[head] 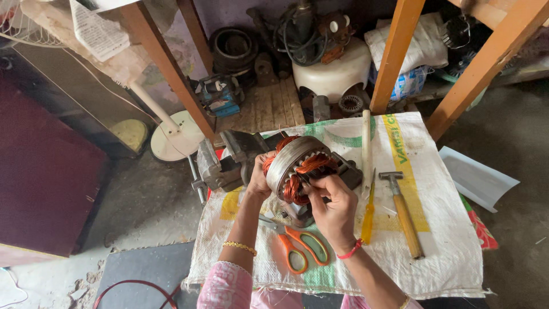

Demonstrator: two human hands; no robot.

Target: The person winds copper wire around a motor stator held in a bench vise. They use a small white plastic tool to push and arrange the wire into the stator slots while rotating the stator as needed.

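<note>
**Closely packed: both hands at the motor stator, little free room around it**

Both hands work on a motor stator (297,169) wound with copper wire, which sits at the far middle of a white woven sack (440,229) spread over the surface. The left hand (258,180) cups the stator's left side; the right hand (334,200) pinches the copper windings at its near face, fingers closed tight. A grey bench vise (226,163) stands just left of the stator, at the sack's edge. Orange-handled scissors (300,246) lie near, below the stator. Right of it lie a white rod (366,146), a yellow screwdriver (368,214) and a hammer (405,214), with bare sack beyond them toward the right edge.
</note>
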